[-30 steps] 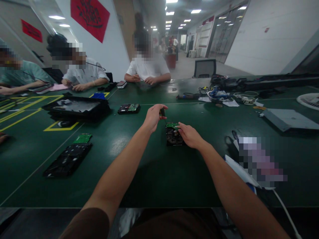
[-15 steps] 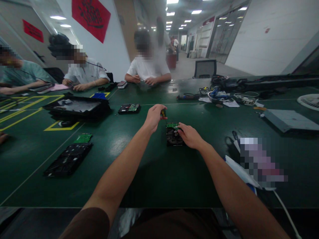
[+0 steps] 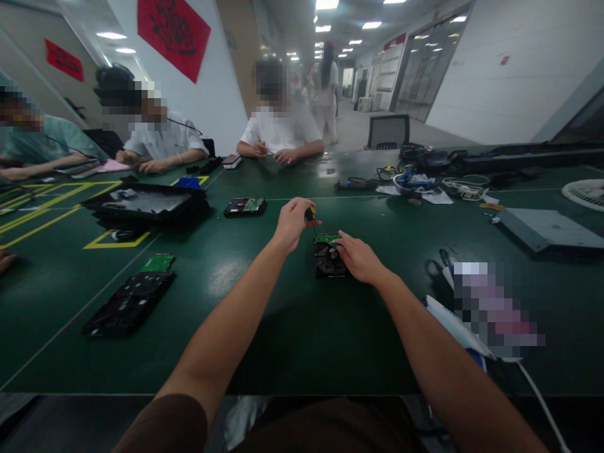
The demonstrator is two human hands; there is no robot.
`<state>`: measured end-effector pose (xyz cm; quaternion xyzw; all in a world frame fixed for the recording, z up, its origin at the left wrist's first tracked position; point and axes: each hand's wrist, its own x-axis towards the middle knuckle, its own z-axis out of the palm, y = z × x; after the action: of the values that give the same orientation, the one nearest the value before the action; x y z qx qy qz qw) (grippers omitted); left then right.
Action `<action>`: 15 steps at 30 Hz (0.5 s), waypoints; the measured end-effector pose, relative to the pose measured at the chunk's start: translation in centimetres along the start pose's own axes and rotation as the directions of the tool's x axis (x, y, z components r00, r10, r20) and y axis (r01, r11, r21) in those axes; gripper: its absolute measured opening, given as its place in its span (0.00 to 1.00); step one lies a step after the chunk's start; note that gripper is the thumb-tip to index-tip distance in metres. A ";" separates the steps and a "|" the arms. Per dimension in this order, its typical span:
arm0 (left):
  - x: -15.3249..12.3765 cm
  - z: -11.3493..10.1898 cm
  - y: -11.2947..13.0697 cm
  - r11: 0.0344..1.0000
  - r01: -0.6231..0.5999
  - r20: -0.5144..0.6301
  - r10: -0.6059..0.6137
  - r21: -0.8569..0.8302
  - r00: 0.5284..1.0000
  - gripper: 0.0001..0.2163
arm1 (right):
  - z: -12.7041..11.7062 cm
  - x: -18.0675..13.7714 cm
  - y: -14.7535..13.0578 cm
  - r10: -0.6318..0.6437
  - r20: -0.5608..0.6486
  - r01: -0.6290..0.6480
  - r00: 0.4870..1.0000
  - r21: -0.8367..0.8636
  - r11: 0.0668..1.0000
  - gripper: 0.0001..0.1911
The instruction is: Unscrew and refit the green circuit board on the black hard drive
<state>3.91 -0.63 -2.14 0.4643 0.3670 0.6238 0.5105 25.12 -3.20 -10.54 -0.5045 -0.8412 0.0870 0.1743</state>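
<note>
A black hard drive [image 3: 329, 264] with a green circuit board [image 3: 325, 238] at its far end lies on the dark green table in front of me. My left hand [image 3: 293, 221] is closed around the yellow-and-black handle of a screwdriver [image 3: 310, 214]. The screwdriver stands upright, its thin shaft pointing down to the far left corner of the board. My right hand [image 3: 359, 257] rests on the drive's right side with its fingers stretched over the board and casing. Whether the tip sits in a screw is too small to tell.
More hard drives [image 3: 132, 302] lie to the left, with a loose green board [image 3: 158, 262] beside them. A drive [image 3: 244, 206] and a black tray [image 3: 146, 204] are farther back. On the right are a metal box [image 3: 552, 226] and cables [image 3: 465, 187]. People sit across the table.
My left fingers have shifted slightly around the screwdriver handle. The right hand and the hard drive stay in place. In the background, a walking person has come into clearer view.
</note>
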 end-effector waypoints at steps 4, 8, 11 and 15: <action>0.1 -0.1 -0.1 1.000 -0.003 -0.033 0.002 -0.010 0.999 0.07 | 0.2 0.0 0.3 -0.007 -0.005 0.007 1.000 0.013 1.000 0.26; 0.1 -0.1 -0.2 0.996 0.027 -0.005 -0.028 -0.089 1.000 0.07 | 0.2 0.0 0.3 -0.009 0.004 0.009 1.000 0.021 1.000 0.27; 0.2 -0.3 -0.2 0.997 0.019 -0.023 -0.021 -0.076 1.000 0.07 | 0.1 0.1 0.2 -0.007 0.006 0.007 1.000 0.011 1.000 0.27; 0.4 -0.6 -0.1 0.996 -0.029 -0.041 0.032 0.079 0.999 0.08 | 0.2 0.1 0.3 -0.011 -0.003 0.011 1.000 0.018 1.000 0.26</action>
<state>3.38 -0.24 -2.38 0.4762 0.3949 0.6263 0.4743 25.23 -2.98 -10.82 -0.4985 -0.8428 0.0928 0.1805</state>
